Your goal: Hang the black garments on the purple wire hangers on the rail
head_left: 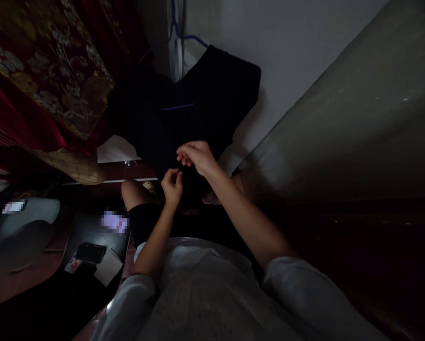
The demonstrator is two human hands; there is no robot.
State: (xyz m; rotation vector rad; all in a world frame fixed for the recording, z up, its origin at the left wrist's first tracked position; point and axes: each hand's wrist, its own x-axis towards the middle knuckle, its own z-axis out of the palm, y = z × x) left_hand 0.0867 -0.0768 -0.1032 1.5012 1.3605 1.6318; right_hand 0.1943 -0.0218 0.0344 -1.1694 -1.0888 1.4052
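A black garment (215, 90) hangs in front of me on a purple hanger (194, 38). A thin purple line (176, 107) crosses its dark upper part. My left hand (172, 187) is in front of the garment's lower part, thumb and forefinger brought together in a pinch. Slightly higher and to the right is my right hand (197, 156), its fingers curled and closed, pointing left. Between the two hands there is a small gap. Whatever either hand pinches is too small and dark to make out, and I cannot tell whether they touch the cloth.
Red curtain cloth with gold and silver patterns (66, 71) hangs at upper left. On a black chair (75, 232) at lower left lie a dark phone (90, 253), a white paper (108, 267) and a small card. A grey chair (38, 208) stands farther left. A pale wall rises at right.
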